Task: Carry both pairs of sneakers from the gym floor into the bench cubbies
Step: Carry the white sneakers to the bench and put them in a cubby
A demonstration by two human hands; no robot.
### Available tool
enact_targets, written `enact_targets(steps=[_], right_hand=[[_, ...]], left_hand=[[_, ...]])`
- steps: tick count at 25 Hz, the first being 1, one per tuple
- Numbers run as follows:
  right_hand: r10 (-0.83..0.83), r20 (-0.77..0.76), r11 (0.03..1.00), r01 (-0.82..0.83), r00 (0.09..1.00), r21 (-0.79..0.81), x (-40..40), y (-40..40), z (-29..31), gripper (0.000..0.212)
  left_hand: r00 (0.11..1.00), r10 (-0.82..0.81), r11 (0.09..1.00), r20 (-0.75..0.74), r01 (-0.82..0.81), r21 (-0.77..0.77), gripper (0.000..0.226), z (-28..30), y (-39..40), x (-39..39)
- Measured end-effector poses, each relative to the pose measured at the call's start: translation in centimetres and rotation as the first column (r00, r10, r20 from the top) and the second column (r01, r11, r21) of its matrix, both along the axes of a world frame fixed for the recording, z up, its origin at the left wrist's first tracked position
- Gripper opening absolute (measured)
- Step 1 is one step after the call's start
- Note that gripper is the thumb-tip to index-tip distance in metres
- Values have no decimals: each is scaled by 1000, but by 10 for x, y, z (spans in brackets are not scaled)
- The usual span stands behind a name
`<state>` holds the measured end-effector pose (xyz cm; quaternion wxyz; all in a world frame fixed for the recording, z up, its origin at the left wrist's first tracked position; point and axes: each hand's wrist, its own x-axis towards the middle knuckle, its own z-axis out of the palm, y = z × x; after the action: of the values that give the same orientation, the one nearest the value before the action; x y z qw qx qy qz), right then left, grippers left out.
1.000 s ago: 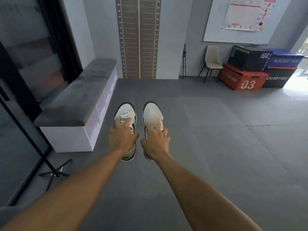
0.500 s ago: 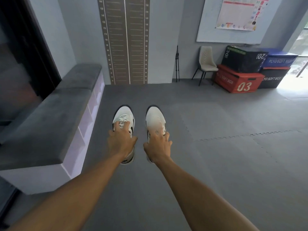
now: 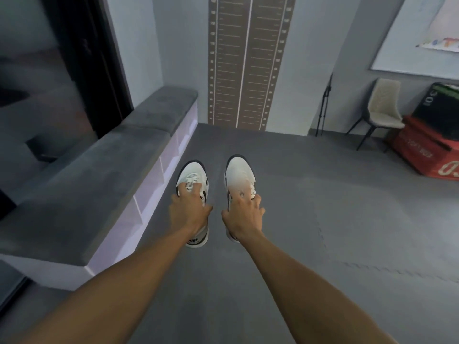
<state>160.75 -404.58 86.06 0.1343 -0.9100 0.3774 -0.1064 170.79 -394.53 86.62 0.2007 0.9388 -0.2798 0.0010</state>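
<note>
I carry one pair of white sneakers with black trim above the grey floor. My left hand [image 3: 189, 211] grips the left sneaker [image 3: 193, 174] from above at its opening. My right hand [image 3: 244, 214] grips the right sneaker [image 3: 239, 171] the same way. Both toes point away from me. The bench [image 3: 87, 184] runs along the left wall, with a grey cushioned top and white cubbies [image 3: 151, 184] facing the floor. Its nearest cubbies lie just left of the left sneaker. The second pair is not in view.
A dark glass partition [image 3: 62, 70] stands behind the bench. A height chart [image 3: 248, 60] hangs on the far wall. At the right stand a beige chair [image 3: 381, 108], a red plyo box [image 3: 427, 155] with a black box [image 3: 439, 110] on it. Grey foam mats [image 3: 347, 219] cover the floor.
I have walked forward and closer to the bench, which now lies nearer on my left. Both hands keep the same hold on the sneakers.
</note>
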Motion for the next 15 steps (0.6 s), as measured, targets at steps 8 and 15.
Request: enact_targets(steps=[8, 15], right_hand=[[177, -180, 979, -155, 968, 131, 173, -104, -24, 60], [405, -344, 910, -338, 847, 239, 309, -128, -52, 57]], left_hand=[[975, 159, 986, -155, -149, 71, 64, -32, -91, 146], [881, 357, 933, -309, -322, 160, 63, -72, -97, 235]])
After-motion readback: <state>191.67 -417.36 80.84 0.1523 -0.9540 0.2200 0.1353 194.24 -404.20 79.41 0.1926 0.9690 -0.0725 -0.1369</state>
